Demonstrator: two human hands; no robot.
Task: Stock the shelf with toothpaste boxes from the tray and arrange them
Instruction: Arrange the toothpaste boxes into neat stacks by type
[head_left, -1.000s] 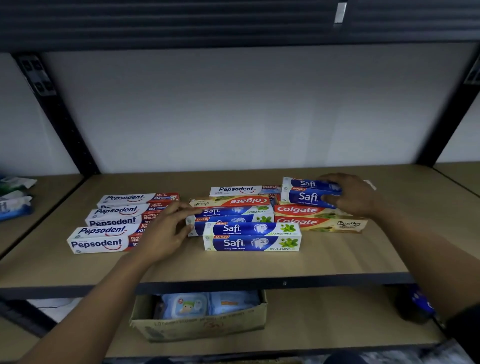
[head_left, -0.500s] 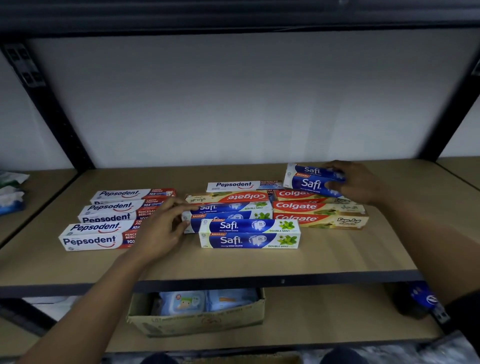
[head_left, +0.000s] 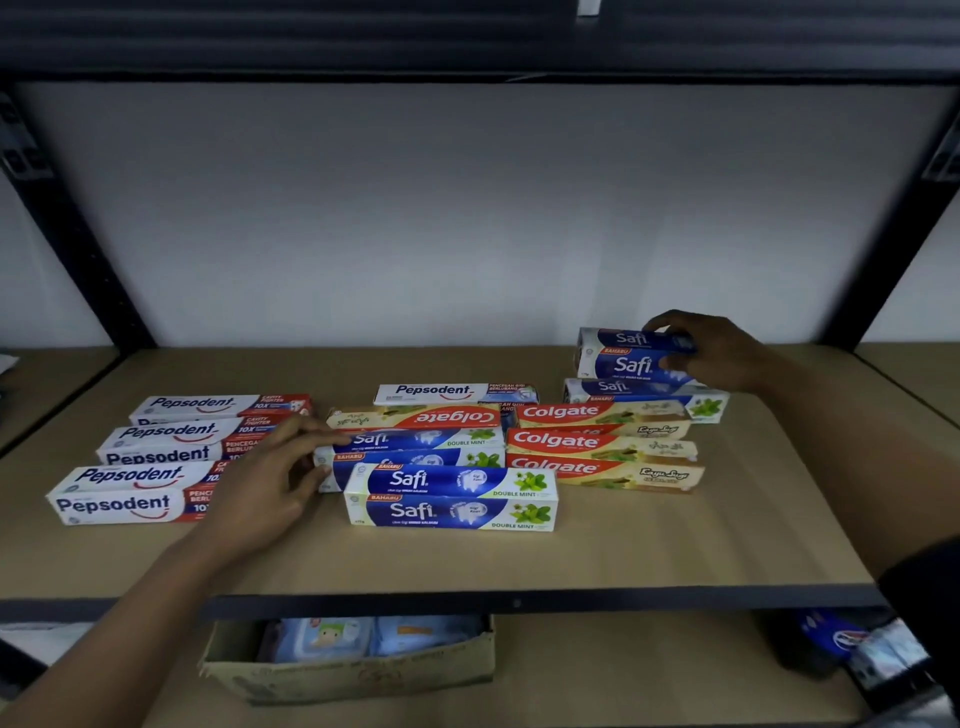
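Observation:
Toothpaste boxes lie flat on the wooden shelf (head_left: 675, 545). My right hand (head_left: 711, 353) grips a blue Safi box (head_left: 623, 358) lifted above another Safi box (head_left: 639, 389) at the back right. My left hand (head_left: 275, 478) touches the left end of a middle Safi box (head_left: 410, 441) with its fingertips. Three Pepsodent stacks (head_left: 156, 457) lie at the left. Another Safi stack (head_left: 452, 499) lies in front of the middle. Colgate boxes (head_left: 597, 441) lie at the right, one upside-down Colgate box (head_left: 415, 415) behind the middle Safi box.
A single Pepsodent box (head_left: 452, 393) lies behind the upside-down Colgate. Black uprights (head_left: 78, 244) frame the bay. On the lower shelf stands a cardboard box (head_left: 353, 670) of blue packs. Dark packaged items (head_left: 852, 649) sit at lower right.
My right hand has lifted the Safi box up and back, uncovering a second Safi box beneath it. My left hand has stayed at the end of the middle Safi box.

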